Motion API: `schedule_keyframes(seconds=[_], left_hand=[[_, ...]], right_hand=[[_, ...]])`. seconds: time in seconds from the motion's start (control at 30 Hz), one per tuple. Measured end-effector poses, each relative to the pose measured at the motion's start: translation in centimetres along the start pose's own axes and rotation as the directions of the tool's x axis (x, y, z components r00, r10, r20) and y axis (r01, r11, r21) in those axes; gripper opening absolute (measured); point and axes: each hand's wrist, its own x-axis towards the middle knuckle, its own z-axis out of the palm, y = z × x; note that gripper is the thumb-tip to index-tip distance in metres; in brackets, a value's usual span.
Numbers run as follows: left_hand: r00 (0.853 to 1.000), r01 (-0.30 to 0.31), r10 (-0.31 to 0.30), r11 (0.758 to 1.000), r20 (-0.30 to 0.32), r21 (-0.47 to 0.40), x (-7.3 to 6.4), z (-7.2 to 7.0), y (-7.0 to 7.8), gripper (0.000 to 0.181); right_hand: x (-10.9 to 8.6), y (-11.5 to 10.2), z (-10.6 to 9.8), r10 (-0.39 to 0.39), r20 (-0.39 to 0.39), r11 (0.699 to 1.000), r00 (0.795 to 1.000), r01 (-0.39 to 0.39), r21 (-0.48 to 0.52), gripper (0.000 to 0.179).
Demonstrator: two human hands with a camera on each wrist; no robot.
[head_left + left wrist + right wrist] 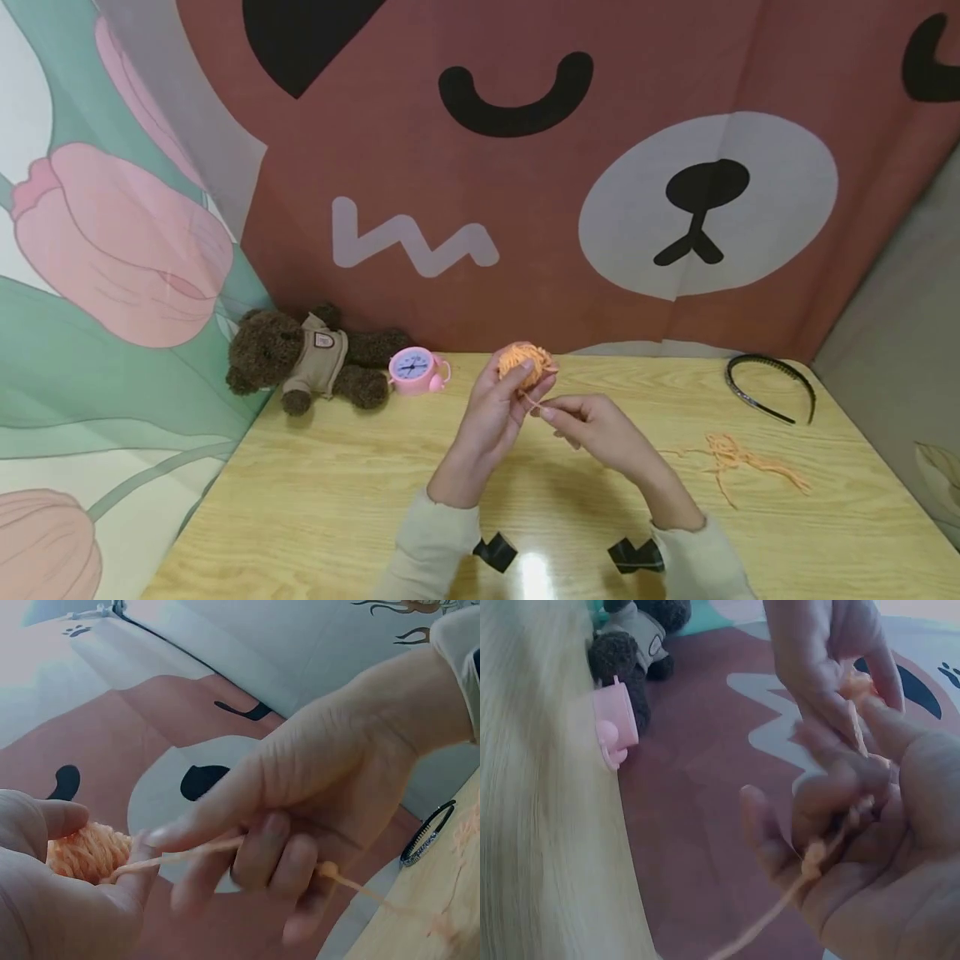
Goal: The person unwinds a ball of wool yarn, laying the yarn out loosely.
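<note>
A small ball of orange yarn (522, 363) is gripped in my left hand (491, 408), thumb across its front. From the ball a strand (180, 856) runs to my right hand (600, 429), which pinches it just to the right of the ball. In the left wrist view the strand passes through the curled fingers of the right hand (322, 772) and shows a small knot (328, 869) beyond them. The right wrist view also has this knot (812, 859) beside the fingers. Part of the ball is hidden behind the left fingers.
A loose tangle of orange yarn (738, 458) lies on the wooden table (337, 500) at the right, below a black headband (768, 408). At the back left are a brown teddy bear (318, 354) and a pink alarm clock (415, 372). A bear-print cloth (525, 192) hangs behind the table.
</note>
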Motion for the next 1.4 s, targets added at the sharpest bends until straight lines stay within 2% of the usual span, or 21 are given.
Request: schedule_keyframes(seconds=[0.13, 0.27, 0.47, 0.6, 0.8, 1.0, 1.1, 1.17, 1.27, 1.4], left_hand=[[0.999, -0.007, 0.009, 0.997, -0.039, 0.071, 0.1, -0.5, -0.2, 0.039], [0.995, -0.011, 0.022, 0.993, -0.093, 0.117, 0.3, -1.2, -0.3, 0.037], [0.995, -0.009, 0.015, 0.997, -0.095, 0.07, 0.6, -2.0, -0.2, 0.041], [0.992, -0.045, 0.048, 0.999, -0.116, 0.026, 0.6, -2.3, -0.2, 0.04], [0.971, -0.103, 0.092, 0.994, -0.222, -0.038, 0.9, -2.6, -0.2, 0.033], [0.954, -0.126, 0.107, 0.991, -0.281, -0.048, 1.0, -2.9, 0.1, 0.036], [0.951, -0.117, 0.1, 0.992, -0.292, -0.044, 1.1, -3.2, 0.3, 0.031], [0.949, -0.11, 0.095, 0.993, -0.3, -0.033, 1.1, -3.4, 0.4, 0.028], [0.942, -0.106, 0.1, 0.994, -0.321, -0.002, 1.1, -3.7, 0.5, 0.023], [0.928, -0.124, 0.116, 0.992, -0.354, -0.001, 1.2, -4.0, 0.7, 0.02]], right_hand=[[-0.5, 0.2, -1.0, 0.018, -0.082, 1.0, 0.996, -0.017, 0.015, 0.033], [-1.1, 0.4, -2.2, 0.048, -0.176, 0.998, 0.983, -0.04, 0.045, 0.036], [-1.7, 0.5, -4.0, 0.064, -0.287, 0.998, 0.956, -0.055, 0.038, 0.041], [-2.0, 0.6, -4.6, 0.068, -0.328, 0.996, 0.942, -0.049, 0.068, 0.043], [-2.5, 0.8, -5.2, 0.081, -0.366, 0.995, 0.927, -0.054, 0.084, 0.046], [-3.1, 0.9, -6.4, 0.113, -0.435, 0.991, 0.893, -0.071, 0.111, 0.048], [-3.5, 1.1, -7.3, 0.126, -0.485, 0.982, 0.865, -0.039, 0.186, 0.045], [-3.9, 1.4, -8.0, 0.141, -0.534, 0.963, 0.834, 0.008, 0.268, 0.041], [-4.4, 1.9, -9.1, 0.182, -0.607, 0.921, 0.774, 0.081, 0.38, 0.038], [-5.1, 2.4, -10.2, 0.241, -0.689, 0.876, 0.683, 0.152, 0.457, 0.034]])
